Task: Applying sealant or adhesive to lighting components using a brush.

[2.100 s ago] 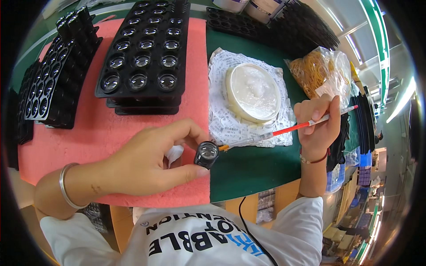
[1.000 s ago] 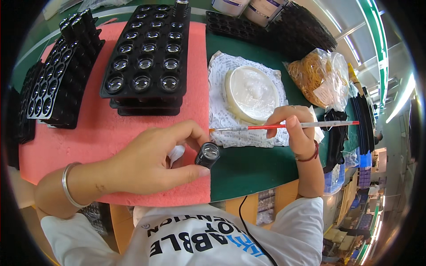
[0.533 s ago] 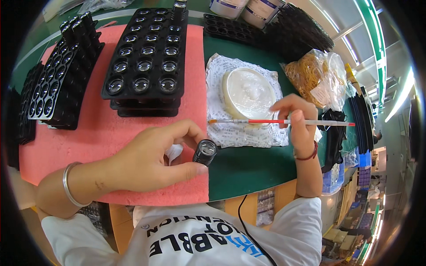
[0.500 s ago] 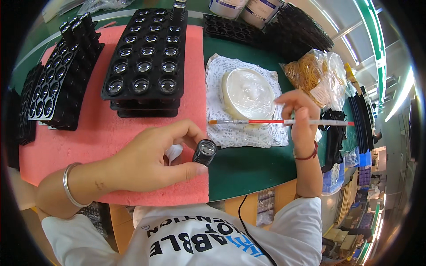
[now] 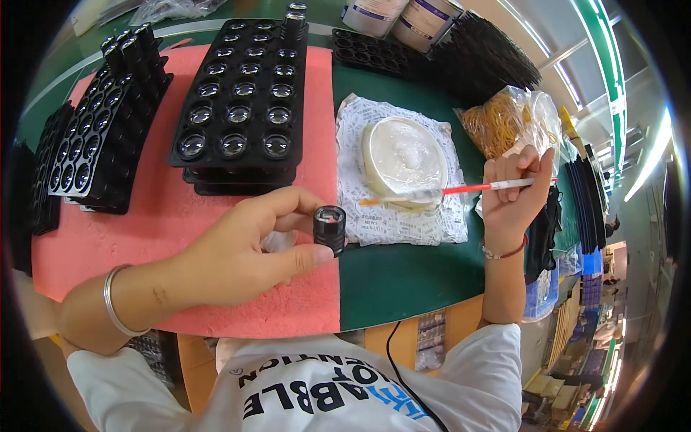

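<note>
My left hand pinches a short black ribbed lens barrel between thumb and fingers. The barrel stands upright, its glassy end facing up. A white tissue is tucked in the same palm. On the right, my right hand is closed around a paintbrush with a red and clear handle. The brush lies nearly level, its amber bristles pointing left, over the front of a round dish. Whether the bristles touch anything I cannot tell. Clear film or glossy pale material fills the dish, which rests on a printed white sheet.
Black trays of lens barrels stand on a pink foam mat; another stack is farther left. Behind the dish are a black empty-celled tray and metal cans. A bag of rubber bands lies right.
My right hand has moved slightly right and turned, its fingers curling more around the brush; the bristles shifted right. My left hand has tipped the lens barrel more upright and raised it slightly.
</note>
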`<action>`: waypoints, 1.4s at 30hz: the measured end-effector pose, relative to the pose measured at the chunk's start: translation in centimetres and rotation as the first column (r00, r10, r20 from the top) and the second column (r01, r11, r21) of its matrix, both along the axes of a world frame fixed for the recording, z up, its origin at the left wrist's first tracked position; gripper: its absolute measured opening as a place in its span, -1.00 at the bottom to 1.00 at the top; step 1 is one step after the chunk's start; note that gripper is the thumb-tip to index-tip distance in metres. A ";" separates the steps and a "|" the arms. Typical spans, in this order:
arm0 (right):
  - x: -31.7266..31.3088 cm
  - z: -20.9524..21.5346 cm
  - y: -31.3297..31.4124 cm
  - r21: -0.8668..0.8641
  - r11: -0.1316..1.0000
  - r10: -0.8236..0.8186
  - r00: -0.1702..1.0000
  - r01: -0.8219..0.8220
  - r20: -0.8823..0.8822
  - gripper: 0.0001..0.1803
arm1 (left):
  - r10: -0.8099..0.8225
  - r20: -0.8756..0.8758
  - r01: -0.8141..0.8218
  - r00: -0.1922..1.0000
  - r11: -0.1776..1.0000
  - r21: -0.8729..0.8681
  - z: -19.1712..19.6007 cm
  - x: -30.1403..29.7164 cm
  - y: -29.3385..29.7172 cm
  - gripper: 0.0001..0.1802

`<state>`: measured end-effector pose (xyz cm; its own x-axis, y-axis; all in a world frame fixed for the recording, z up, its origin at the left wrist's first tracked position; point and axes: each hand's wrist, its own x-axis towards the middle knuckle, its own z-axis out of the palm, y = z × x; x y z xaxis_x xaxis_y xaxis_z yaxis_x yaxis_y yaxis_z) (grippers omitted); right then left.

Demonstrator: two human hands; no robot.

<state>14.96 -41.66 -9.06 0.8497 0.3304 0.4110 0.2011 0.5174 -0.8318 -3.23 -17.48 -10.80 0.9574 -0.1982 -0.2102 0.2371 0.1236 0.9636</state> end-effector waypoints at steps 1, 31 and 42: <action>-0.1 0.1 0.0 0.026 0.999 0.021 1.000 -0.020 -0.017 -0.52 | 0.002 -0.025 -0.001 1.000 1.000 0.006 0.0 0.0 0.1 -0.69; -0.8 0.1 0.0 -0.035 0.998 0.057 0.982 -0.051 0.180 -0.45 | 0.028 0.006 -0.028 1.000 0.997 -0.068 -0.2 0.2 0.3 -0.71; -0.8 -0.2 0.2 -0.036 0.999 -0.001 0.992 0.006 0.130 -0.46 | 0.002 -0.006 -0.003 1.000 0.999 -0.051 -0.2 0.5 0.6 -0.73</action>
<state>14.12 -41.50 -9.22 0.7912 0.3439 0.5057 0.3104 0.4866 -0.8166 -2.77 -16.85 -10.96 0.9567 -0.2065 -0.2051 0.2421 0.1731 0.9547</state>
